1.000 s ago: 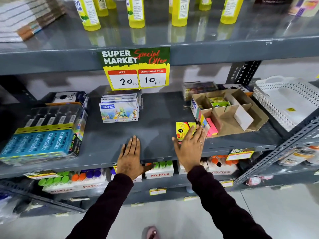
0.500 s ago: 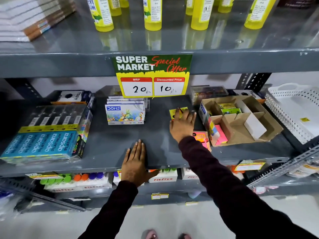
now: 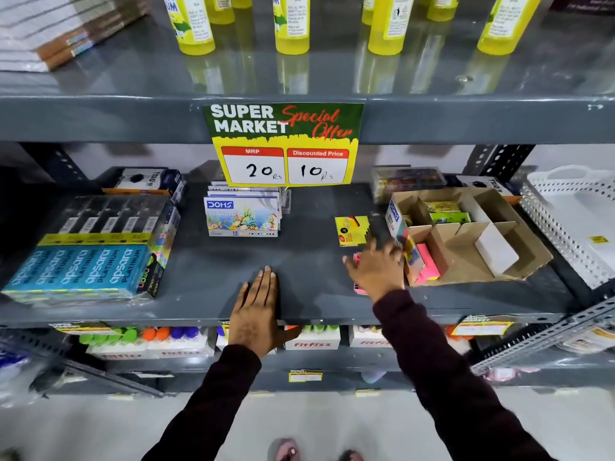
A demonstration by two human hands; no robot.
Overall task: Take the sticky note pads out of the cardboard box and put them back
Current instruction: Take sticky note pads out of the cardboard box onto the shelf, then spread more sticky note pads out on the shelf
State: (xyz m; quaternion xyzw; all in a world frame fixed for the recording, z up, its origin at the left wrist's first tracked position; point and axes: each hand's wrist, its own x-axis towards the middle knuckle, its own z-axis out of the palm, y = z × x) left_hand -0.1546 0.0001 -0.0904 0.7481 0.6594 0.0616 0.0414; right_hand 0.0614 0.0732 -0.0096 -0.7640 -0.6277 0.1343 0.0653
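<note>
An open cardboard box (image 3: 519,257) with dividers stands on the right of the grey shelf (image 3: 309,261). It holds yellow-green sticky note pads (image 3: 444,211) at the back and pink pads (image 3: 427,264) at its front left. One yellow sticky note pad (image 3: 352,230) lies flat on the shelf, left of the box. My right hand (image 3: 377,269) hovers blurred just in front of that pad, fingers spread, over a pink pad (image 3: 357,287) that peeks out beneath it. Flat on the shelf's front edge lies my left hand (image 3: 258,307), holding nothing.
A stack of DOMS pastel boxes (image 3: 243,214) stands mid-shelf. Wrapped Apsara pencil packs (image 3: 90,257) fill the left. A white perforated basket (image 3: 572,221) sits at the far right. A price sign (image 3: 284,144) hangs from the upper shelf, which bears yellow bottles (image 3: 291,24).
My right hand carried the yellow pad back on the shelf, let go of it there, and has drawn back toward the front beside the box. The left hand stayed put.
</note>
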